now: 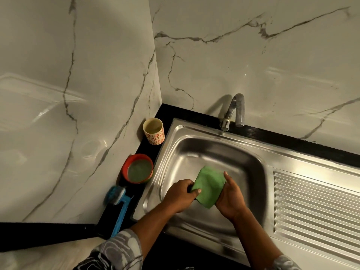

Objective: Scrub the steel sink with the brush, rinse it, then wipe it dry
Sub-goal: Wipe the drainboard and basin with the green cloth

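One green cloth [209, 187], folded, held over the basin of the steel sink [204, 152], toward its front-left corner. Left edge pinched between thumb and curled fingers of the left hand [180, 195]; right edge gripped by curled fingers of the right hand [230, 197]. Ribbed drainboard [311, 201] right of the basin; tap [233, 112] at the back rim. Blue brush [116, 201] lying untouched on the black counter [39, 236] left of the sink, bristle head toward the marble wall [78, 114]. Red bowl [137, 170] and patterned cup [153, 133] farther back along that strip.
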